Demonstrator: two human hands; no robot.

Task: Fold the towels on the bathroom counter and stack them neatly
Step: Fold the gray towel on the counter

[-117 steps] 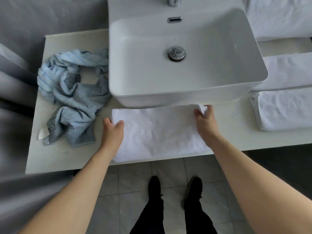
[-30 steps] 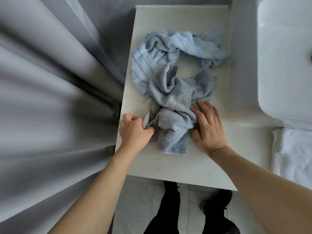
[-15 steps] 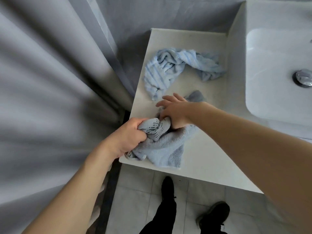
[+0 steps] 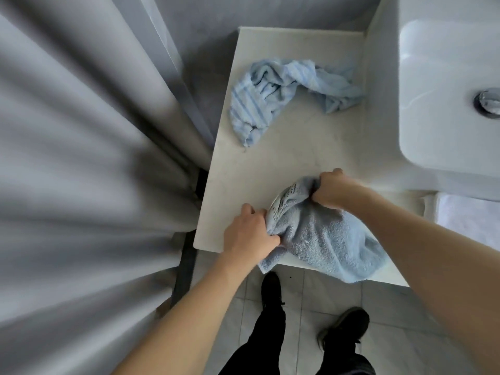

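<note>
A grey-blue towel [image 4: 322, 239] with a patterned band lies bunched at the counter's front edge, one part hanging over it. My left hand [image 4: 247, 234] grips its left edge near the band. My right hand [image 4: 331, 189] grips the towel's far edge a little further back. A second, light blue striped towel [image 4: 273, 94] lies crumpled at the back of the counter [image 4: 270, 163], apart from both hands. A folded white towel [image 4: 470, 220] shows at the right edge, partly behind my right forearm.
A white basin [image 4: 443, 85] with a metal drain [image 4: 488, 102] takes up the right side. A grey curtain [image 4: 81, 158] hangs close along the counter's left edge. Tiled floor and my dark shoes [image 4: 345, 327] are below.
The grey-blue towel has been pulled away from the striped one toward the front edge and to the right. Both hands shifted their grips on it; the right hand now clutches its far edge.
</note>
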